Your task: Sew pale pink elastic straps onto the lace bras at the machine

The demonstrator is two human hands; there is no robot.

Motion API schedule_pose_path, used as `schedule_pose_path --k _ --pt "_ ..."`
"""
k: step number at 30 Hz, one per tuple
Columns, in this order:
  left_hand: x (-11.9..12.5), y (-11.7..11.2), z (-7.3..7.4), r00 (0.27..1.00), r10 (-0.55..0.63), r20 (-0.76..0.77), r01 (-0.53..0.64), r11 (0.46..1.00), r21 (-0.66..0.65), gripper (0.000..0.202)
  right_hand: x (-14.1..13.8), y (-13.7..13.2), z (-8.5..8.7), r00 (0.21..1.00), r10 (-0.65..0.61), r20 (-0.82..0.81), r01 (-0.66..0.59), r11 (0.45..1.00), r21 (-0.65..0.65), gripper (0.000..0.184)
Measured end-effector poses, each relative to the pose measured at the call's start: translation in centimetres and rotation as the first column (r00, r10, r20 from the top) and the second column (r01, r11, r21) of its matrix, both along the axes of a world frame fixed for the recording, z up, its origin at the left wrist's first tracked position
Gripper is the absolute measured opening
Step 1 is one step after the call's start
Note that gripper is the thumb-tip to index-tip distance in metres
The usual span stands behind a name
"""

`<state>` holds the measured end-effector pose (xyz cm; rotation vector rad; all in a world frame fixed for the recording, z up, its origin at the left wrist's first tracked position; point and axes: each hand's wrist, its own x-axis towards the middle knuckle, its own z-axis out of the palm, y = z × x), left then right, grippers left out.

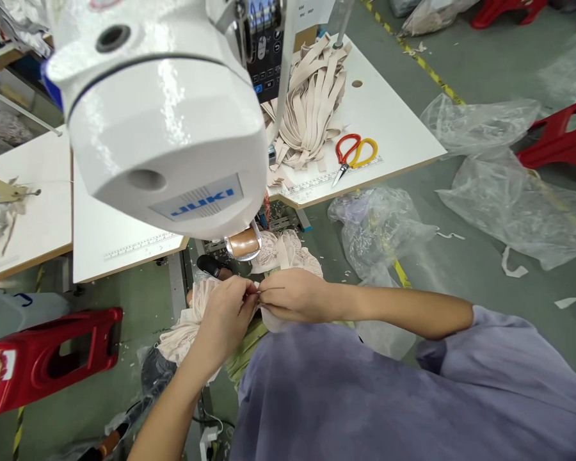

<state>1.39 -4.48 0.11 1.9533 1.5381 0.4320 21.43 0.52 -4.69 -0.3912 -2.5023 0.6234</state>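
Note:
Over my lap, just below the sewing machine head, my two hands meet fingertip to fingertip. My left hand is closed in a pinch at the edge of a pale lace garment piece. Closed beside it, my right hand pinches the same spot from the right; the exact bit held is mostly hidden by the fingers. Pale lace fabric shows just beyond the right hand, under the machine's front. More gathered cream lace hangs to the left, behind my left wrist.
On the white sewing table lie a heap of beige fabric strips and red-and-yellow-handled scissors. Plastic bags litter the floor at right. Red stools stand at left and right.

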Motion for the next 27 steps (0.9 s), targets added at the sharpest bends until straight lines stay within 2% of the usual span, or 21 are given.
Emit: schedule_pose_path --k 1,3,4,6,7,8,9,14,16,20,22,25,27 --pt "0.2 0.1 -0.4 0.999 0.030 0.042 -0.029 0.999 -0.024 0.010 -0.2 -0.1 -0.3 0.999 -0.031 -0.035 0.028 0.997 -0.074 0.029" --pt "0.8 0.1 -1.4 0.965 0.135 0.223 -0.120 0.989 -0.082 0.009 -0.5 -0.2 -0.7 0.987 -0.112 -0.118 0.077 0.960 -0.268 0.023" --pt "1.1 -0.1 -1.9 0.915 0.208 0.346 -0.177 0.977 -0.121 0.009 -0.6 -0.3 -0.7 0.977 -0.145 -0.159 0.080 0.931 -0.357 0.020" --pt "1.8 -0.5 -3.0 0.759 0.347 0.550 -0.284 0.938 -0.200 0.008 -0.8 -0.3 -0.6 0.957 -0.189 -0.220 0.064 0.877 -0.475 0.018" --pt "2.0 -0.7 -3.3 0.690 0.393 0.608 -0.325 0.919 -0.225 0.008 -0.8 -0.4 -0.3 0.951 -0.200 -0.237 0.057 0.863 -0.502 0.018" --pt "2.1 -0.9 -3.6 0.651 0.417 0.634 -0.355 0.906 -0.231 0.010 -0.8 -0.4 -0.1 0.949 -0.206 -0.240 0.055 0.856 -0.515 0.019" --pt "2.2 -1.1 -3.7 0.650 0.423 0.631 -0.376 0.901 -0.218 0.012 -0.7 -0.4 0.2 0.949 -0.208 -0.236 0.059 0.854 -0.518 0.019" --pt "1.6 -1.4 -3.3 0.831 0.324 0.453 -0.366 0.931 0.006 0.013 -0.1 -0.6 1.3 0.963 -0.203 -0.176 0.081 0.844 -0.531 0.019" --pt "1.5 -1.3 -3.3 0.870 0.289 0.398 -0.357 0.928 0.106 0.015 0.0 -0.6 1.4 0.964 -0.206 -0.170 0.084 0.838 -0.539 0.018" --pt "1.4 -1.0 -3.8 0.890 0.246 0.383 -0.339 0.920 0.197 0.013 -0.1 -0.6 1.6 0.953 -0.247 -0.173 0.105 0.808 -0.580 0.018" --pt "1.5 -0.8 -3.9 0.888 0.224 0.402 -0.324 0.925 0.200 0.011 -0.1 -0.4 1.7 0.946 -0.275 -0.170 0.112 0.773 -0.624 0.018" --pt "1.6 -0.7 -3.7 0.889 0.225 0.400 -0.345 0.903 0.258 0.011 0.1 0.2 2.0 0.946 -0.295 -0.135 0.128 0.722 -0.680 0.020" --pt "1.7 -0.7 -3.1 0.905 0.233 0.355 -0.353 0.879 0.322 0.010 0.4 0.9 2.4 0.947 -0.309 -0.091 0.180 0.740 -0.648 0.024"
